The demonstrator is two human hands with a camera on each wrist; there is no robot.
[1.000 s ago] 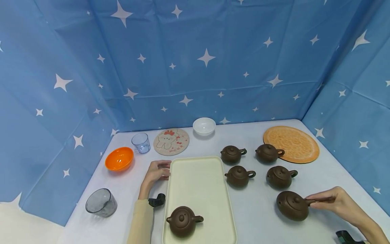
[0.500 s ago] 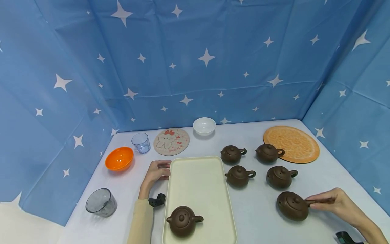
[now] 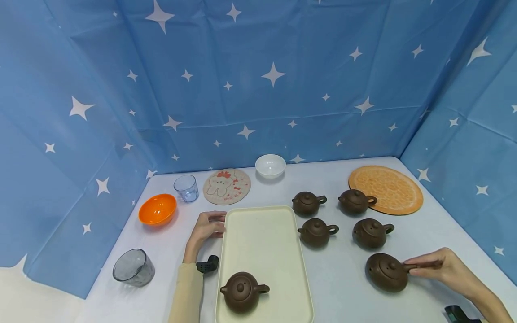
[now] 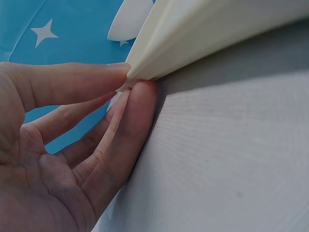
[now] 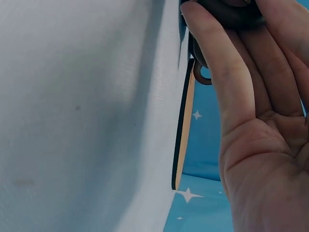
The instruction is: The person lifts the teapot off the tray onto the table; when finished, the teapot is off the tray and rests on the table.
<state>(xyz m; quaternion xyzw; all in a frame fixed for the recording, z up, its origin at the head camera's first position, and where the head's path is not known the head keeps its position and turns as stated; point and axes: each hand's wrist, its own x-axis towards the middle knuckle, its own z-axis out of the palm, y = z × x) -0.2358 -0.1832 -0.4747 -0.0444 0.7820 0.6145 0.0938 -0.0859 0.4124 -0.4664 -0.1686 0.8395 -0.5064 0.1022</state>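
My left hand [image 3: 207, 229] pinches the left rim of a cream rectangular tray [image 3: 264, 242]; the left wrist view shows thumb and fingertips meeting at the tray's edge [image 4: 145, 63]. On the tray's near end stands a dark brown teapot [image 3: 241, 292], its handle toward the right. At the right of the table, my right hand [image 3: 448, 271] grips the handle of another brown teapot [image 3: 387, 272], which is tilted with its spout to the left. In the right wrist view the fingers [image 5: 227, 72] are around the dark handle, and most of that teapot is out of frame.
Several more brown teapots [image 3: 316, 233] stand right of the tray. Behind them lies an orange round mat [image 3: 397, 190]. Along the back and left are a white bowl [image 3: 270, 166], a rabbit-print coaster [image 3: 226, 186], a blue glass [image 3: 187, 188], an orange bowl [image 3: 157, 210] and a grey glass [image 3: 134, 268].
Almost nothing differs. The whole head view has shifted very slightly; both hands keep their holds on the tray and the teapot.
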